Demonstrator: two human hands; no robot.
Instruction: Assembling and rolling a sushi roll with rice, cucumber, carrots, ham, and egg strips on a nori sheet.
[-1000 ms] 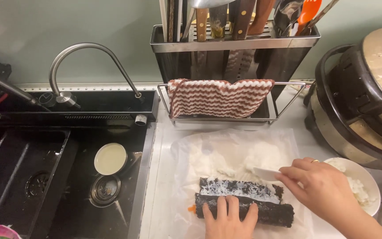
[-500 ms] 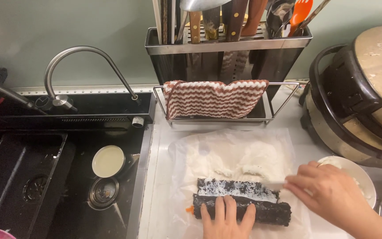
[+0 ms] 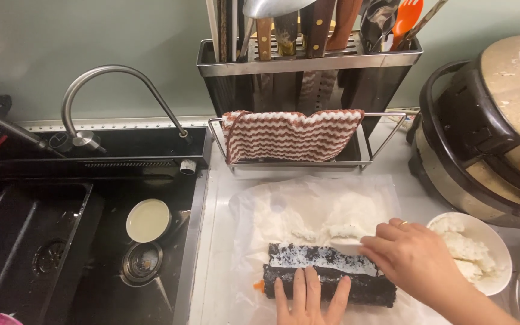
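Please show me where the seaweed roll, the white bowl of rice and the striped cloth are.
seaweed roll (image 3: 362, 289): head view, dark outer side near its right end.
white bowl of rice (image 3: 496, 241): head view, bare right rim.
striped cloth (image 3: 290, 135): head view, middle of the hanging front.

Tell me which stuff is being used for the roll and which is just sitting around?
In use:
left hand pressing the seaweed roll
right hand at the roll's far edge
plastic sheet
rice bowl

Just sitting:
striped cloth
knife rack
tap
sink
rice cooker
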